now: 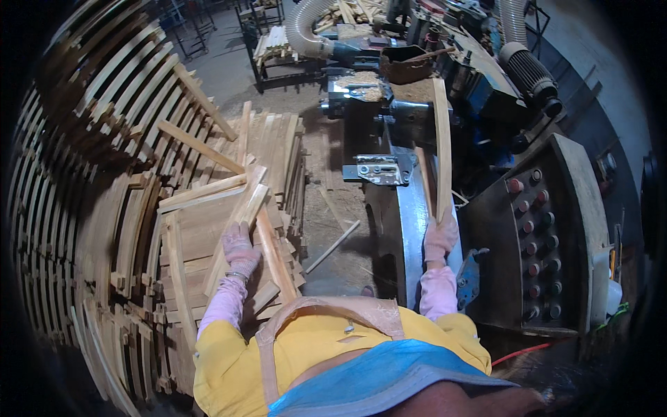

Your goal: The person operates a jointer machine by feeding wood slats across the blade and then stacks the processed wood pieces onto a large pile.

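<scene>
My right hand, in a pale pink glove, is closed around the near end of a long wooden strip. That strip points away from me above the right side of the machine's metal bed. On the left, my left hand, gloved alike, is on a wooden strip lying atop the lumber stack; its fingers look curled over the edge, their tips partly hidden. A second loose strip lies just right of that hand. A metal guide block sits on the machine bed between my hands.
Curved wooden pieces are piled high at far left. A control panel with several round buttons stands at right. Ahead are a clear ribbed hose and a motor. A thin stick lies on the floor.
</scene>
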Available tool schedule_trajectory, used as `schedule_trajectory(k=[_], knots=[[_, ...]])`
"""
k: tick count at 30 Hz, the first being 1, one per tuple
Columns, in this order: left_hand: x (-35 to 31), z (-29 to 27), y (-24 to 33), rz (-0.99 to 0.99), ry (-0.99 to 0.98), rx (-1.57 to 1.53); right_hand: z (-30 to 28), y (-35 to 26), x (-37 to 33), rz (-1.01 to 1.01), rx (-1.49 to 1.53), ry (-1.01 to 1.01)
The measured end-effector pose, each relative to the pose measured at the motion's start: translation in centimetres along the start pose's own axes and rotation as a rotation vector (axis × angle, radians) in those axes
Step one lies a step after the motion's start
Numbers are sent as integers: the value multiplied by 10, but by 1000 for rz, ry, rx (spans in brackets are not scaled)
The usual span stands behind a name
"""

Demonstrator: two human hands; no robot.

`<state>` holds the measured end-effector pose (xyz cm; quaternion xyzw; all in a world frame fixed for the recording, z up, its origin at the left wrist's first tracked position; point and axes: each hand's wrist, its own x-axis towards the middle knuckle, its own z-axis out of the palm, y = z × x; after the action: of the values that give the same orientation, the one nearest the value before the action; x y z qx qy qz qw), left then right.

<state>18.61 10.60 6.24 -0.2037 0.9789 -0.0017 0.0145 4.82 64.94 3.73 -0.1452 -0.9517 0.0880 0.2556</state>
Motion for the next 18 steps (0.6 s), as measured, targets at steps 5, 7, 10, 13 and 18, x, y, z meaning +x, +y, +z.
schedule_trajectory(k=[5, 7, 10, 13, 18], knots=[[2, 9, -47, 50, -58, 24, 3, -18, 15, 38, 99, -97], [12, 9, -52, 64, 22, -129, -24, -11, -15, 121, 108, -223], [37, -2, -48, 34, 73, -155, -81, 16, -96, 41, 122, -156], [60, -21, -38, 69, 17, -44, -138, 63, -181, 11, 93, -369], [73, -27, -30, 31, -120, -84, -151, 85, -219, 98, 26, -365]])
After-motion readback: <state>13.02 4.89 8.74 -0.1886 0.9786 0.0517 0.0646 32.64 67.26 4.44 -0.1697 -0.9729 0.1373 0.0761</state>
